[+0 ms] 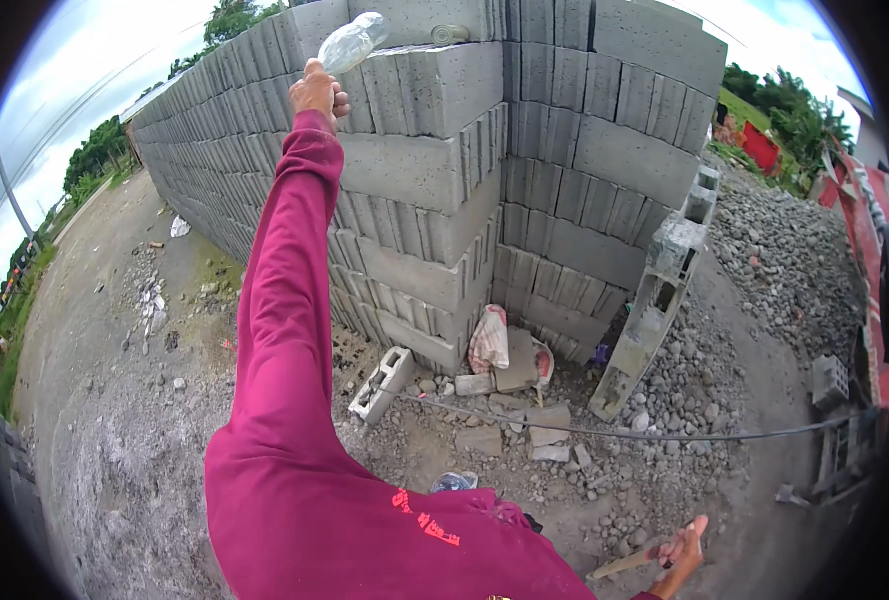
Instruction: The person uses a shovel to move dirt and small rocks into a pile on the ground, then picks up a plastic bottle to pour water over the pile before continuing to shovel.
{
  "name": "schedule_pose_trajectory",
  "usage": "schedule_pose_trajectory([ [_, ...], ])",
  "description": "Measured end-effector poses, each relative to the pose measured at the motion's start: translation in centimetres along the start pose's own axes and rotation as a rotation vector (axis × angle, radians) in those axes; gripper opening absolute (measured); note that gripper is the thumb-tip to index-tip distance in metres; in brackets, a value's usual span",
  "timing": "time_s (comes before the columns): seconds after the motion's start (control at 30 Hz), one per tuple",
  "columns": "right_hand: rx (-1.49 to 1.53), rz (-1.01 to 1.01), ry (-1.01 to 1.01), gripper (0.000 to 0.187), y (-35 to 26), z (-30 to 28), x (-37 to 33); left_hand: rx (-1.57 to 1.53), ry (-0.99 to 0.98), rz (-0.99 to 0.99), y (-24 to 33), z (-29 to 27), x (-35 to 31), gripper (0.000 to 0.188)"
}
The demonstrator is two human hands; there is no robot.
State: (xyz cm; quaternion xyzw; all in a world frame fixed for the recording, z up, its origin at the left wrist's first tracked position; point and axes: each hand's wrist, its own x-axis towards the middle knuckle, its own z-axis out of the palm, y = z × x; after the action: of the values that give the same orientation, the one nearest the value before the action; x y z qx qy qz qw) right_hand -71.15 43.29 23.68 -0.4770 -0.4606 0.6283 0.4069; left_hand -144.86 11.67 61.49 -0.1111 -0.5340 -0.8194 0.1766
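Note:
My left arm, in a maroon sleeve, stretches up and forward. My left hand (319, 95) is closed round the narrow end of a clear plastic bottle (354, 42), held over the top of a stack of grey concrete blocks (404, 165). A small clear container (449, 34) lies on its side on those blocks, right of the bottle. Low at the right, my right hand (677, 556) is closed round a light wooden handle (621, 566); what it belongs to cannot be made out.
Block stacks form an inner corner ahead. At their foot lie a sack (489, 340), broken block pieces (549, 425) and a loose hollow block (381, 385). A row of blocks (654, 300) leans at the right beside a gravel heap (784, 250). A dark cable (614, 433) crosses the ground.

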Motion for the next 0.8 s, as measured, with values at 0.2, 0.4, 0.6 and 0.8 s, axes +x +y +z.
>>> schedule_pose_trajectory([
  [0.2,-0.223,0.121,0.153,0.038,-3.1,8.8,-3.4,0.312,-0.006,0.001,-0.7,5.6,12.0,0.038],
  [0.4,-0.247,0.055,0.024,0.024,-3.7,10.9,-3.0,0.462,0.032,-0.005,-5.7,8.6,13.5,0.062],
  [0.6,-0.266,0.189,-0.196,0.021,-2.4,7.2,1.2,0.428,0.035,0.038,-16.4,-1.1,0.4,0.051],
  [0.8,-0.211,0.368,-0.365,0.022,-3.1,7.7,2.8,1.330,-0.314,-0.716,-37.7,-33.5,-40.4,0.047],
])
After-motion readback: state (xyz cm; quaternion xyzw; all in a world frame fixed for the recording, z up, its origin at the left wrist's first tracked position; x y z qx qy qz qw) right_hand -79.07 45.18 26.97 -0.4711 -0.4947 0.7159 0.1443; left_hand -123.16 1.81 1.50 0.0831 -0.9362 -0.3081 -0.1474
